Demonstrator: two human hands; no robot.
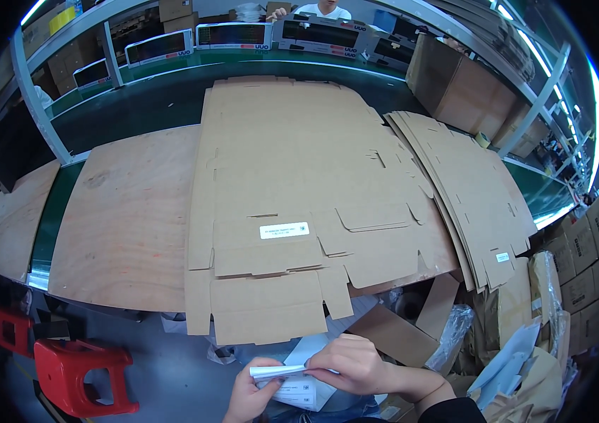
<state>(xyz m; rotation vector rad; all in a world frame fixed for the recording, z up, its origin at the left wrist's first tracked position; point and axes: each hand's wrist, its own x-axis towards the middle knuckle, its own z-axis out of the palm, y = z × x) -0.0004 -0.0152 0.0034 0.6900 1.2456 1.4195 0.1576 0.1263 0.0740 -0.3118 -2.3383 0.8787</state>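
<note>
Near the lower edge, my left hand (246, 396) grips a folded strip of white labels (278, 371) at its left end. My right hand (353, 364) pinches the strip's other end between thumb and fingers. Below the fold hangs a white label sheet (296, 393) with small dark print. Just beyond my hands, a large flat brown cardboard blank (282, 155) with cut slots and flaps lies on the table, its front flaps jutting past the edge. It bears a white label (284, 230) near its front.
More flat cardboard blanks (465, 190) are stacked at right, the top one labelled. A wooden board (126, 218) lies left. Behind runs a green conveyor (172, 95) with boxes, and a person (324, 10) stands beyond. Red stools (81, 377) stand at lower left; scrap packaging fills lower right.
</note>
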